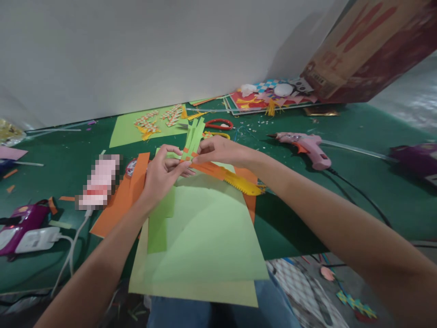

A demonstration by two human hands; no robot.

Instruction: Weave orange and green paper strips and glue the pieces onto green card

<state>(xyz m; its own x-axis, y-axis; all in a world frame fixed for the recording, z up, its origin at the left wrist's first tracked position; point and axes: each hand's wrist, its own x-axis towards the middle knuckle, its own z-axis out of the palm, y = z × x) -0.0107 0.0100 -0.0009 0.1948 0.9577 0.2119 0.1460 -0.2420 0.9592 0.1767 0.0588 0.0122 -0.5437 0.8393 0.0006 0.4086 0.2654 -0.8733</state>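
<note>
Between my two hands is a small weave of green and orange paper strips (193, 136), its long green ends pointing up and away. My left hand (168, 165) pinches its lower left side, with thumb and fingers closed on it. From the right, my right hand (218, 150) grips the weave's right edge between thumb and fingers. An orange paper strip (211, 169) runs out from under my right hand toward a yellow toothed-edge piece (242, 183). Below the hands lie light green paper sheets (205, 228), overhanging the table's front edge.
A pink glue gun (307, 148) with a glue stick lies at right. Red-handled scissors (220, 124) rest behind the hands. Orange paper (118, 205), a pixelated pink object (100, 182) on a white cable and a purple power strip (29, 223) are at left. A cardboard box (368, 50) stands back right.
</note>
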